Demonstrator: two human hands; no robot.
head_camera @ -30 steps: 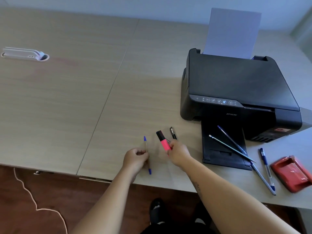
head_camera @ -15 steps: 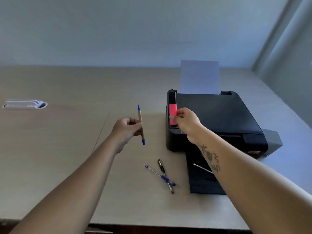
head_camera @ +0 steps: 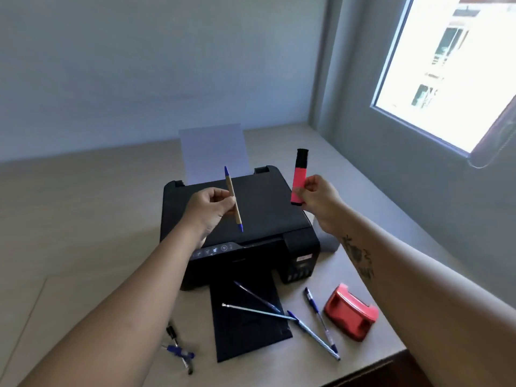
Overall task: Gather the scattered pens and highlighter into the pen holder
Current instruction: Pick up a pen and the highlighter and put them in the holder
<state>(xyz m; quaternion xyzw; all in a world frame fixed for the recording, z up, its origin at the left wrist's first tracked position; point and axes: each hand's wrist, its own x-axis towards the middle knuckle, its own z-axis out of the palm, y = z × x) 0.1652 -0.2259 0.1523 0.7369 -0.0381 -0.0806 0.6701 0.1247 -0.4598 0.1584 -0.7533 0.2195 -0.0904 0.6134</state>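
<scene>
My left hand (head_camera: pixel 208 209) grips a tan pen with blue ends (head_camera: pixel 233 199), held nearly upright in the air above the black printer (head_camera: pixel 268 208). My right hand (head_camera: pixel 318 195) pinches a pink highlighter with a black cap (head_camera: pixel 299 175), cap up, above the printer's right edge. Two pens (head_camera: pixel 259 310) lie crossed on the printer's output tray (head_camera: pixel 248 339). Two more blue pens (head_camera: pixel 318 314) rest on the desk to the tray's right. A black pen and a blue pen (head_camera: pixel 178 347) lie crossed left of the tray. No pen holder is in view.
A red hole punch (head_camera: pixel 350 312) sits on the desk near the front right corner. A white sheet (head_camera: pixel 213 152) stands in the printer's rear feed. The grey wall and a bright window (head_camera: pixel 452 71) close the right side. The desk edge (head_camera: pixel 363 371) runs at bottom right.
Both hands have risen and swung right over the printer with their pen and highlighter. The view has turned right, so the window and hole punch show and the white object at left is gone.
</scene>
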